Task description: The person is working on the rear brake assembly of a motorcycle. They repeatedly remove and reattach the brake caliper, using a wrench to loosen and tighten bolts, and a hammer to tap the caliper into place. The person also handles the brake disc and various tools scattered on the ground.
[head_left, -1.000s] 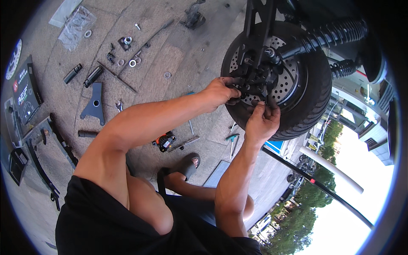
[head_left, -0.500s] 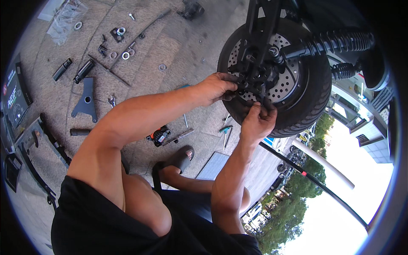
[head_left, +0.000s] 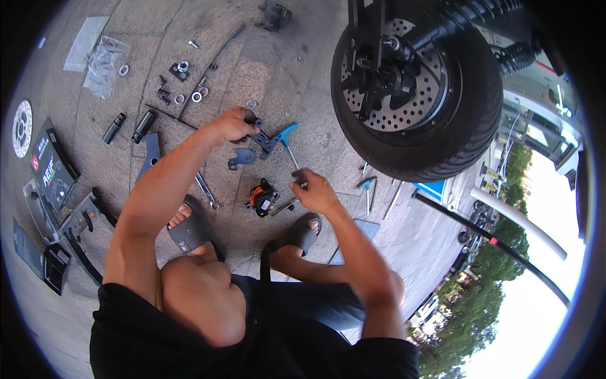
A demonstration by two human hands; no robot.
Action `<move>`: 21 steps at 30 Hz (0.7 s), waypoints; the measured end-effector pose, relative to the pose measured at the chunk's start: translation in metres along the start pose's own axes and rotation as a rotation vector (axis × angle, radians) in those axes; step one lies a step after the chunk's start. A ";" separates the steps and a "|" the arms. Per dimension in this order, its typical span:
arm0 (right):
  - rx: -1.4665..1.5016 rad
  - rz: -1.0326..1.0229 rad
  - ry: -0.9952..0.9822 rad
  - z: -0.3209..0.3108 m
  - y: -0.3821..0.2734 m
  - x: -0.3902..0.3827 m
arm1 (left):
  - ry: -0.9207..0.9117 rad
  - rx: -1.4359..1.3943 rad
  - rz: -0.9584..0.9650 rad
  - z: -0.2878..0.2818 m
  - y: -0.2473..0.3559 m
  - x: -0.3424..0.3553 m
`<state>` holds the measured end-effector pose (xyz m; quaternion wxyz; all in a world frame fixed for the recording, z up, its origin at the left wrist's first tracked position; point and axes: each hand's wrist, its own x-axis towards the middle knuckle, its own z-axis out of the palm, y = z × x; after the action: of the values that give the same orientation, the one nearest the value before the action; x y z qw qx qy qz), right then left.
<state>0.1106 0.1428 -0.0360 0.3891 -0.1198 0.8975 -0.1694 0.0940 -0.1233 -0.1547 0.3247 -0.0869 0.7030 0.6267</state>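
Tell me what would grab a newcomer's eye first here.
The big treaded tire, with its perforated brake disc, dominates the upper right. Near the middle, the left hand grips a dark bracket beside a blue T-handle tool. Below them, an orange-and-black part, apparently a brake caliper, lies on the stone paving.

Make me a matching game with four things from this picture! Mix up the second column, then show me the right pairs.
Things:
1. left hand
2. loose drilled disc
3. tyre
4. black-and-orange part

Places and states:
A. in the upper right of the picture
B. on the ground, just left of the right hand
C. holding a dark bracket
D. at the picture's far left

Right pairs: 1-C, 2-D, 3-A, 4-B
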 end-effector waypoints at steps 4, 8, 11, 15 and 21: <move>-0.347 -0.181 -0.449 -0.059 -0.032 -0.052 | 0.141 0.311 -0.050 -0.005 -0.021 0.012; 0.066 -0.401 -0.197 -0.139 -0.090 -0.110 | 0.195 0.619 -0.055 -0.012 -0.021 0.011; 0.297 -0.556 0.637 -0.181 -0.116 -0.136 | 0.208 0.722 -0.018 -0.026 0.004 0.001; 0.375 -0.301 1.185 -0.245 -0.100 -0.114 | 0.020 0.677 0.254 -0.066 0.083 0.004; 0.517 -0.179 0.657 -0.318 -0.048 -0.079 | -0.082 -0.021 0.035 -0.062 0.204 0.014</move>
<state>-0.0674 0.1932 0.2380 0.0834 -0.0355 0.8878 -0.4512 -0.0467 -0.1369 0.0056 0.3414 -0.0524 0.6839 0.6426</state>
